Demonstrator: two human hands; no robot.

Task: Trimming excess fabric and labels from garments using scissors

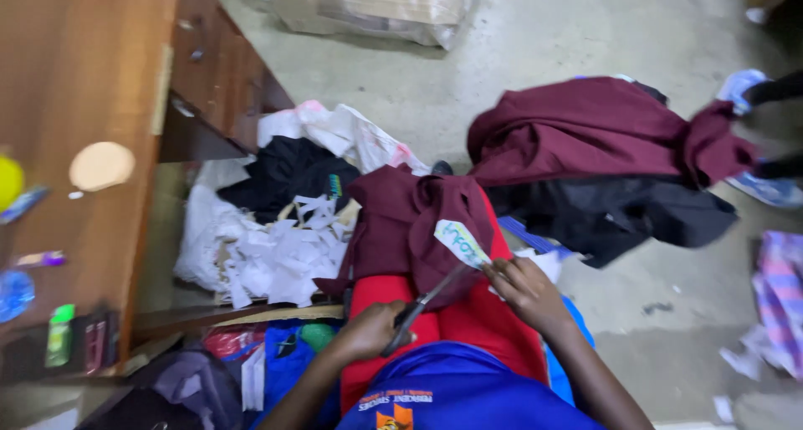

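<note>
Scissors [422, 306] gripped in left hand [372, 330]; right hand [523, 289] fingers pinch paper tag [460, 243].

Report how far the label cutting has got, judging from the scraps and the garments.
Done: a heap of white paper scraps lies beside the lap. In hand: the left hand works scissors toward a small paper label pinched by the right hand, over a maroon garment on the lap. Left: the maroon and dark pile on the floor, seemingly untouched.
</note>
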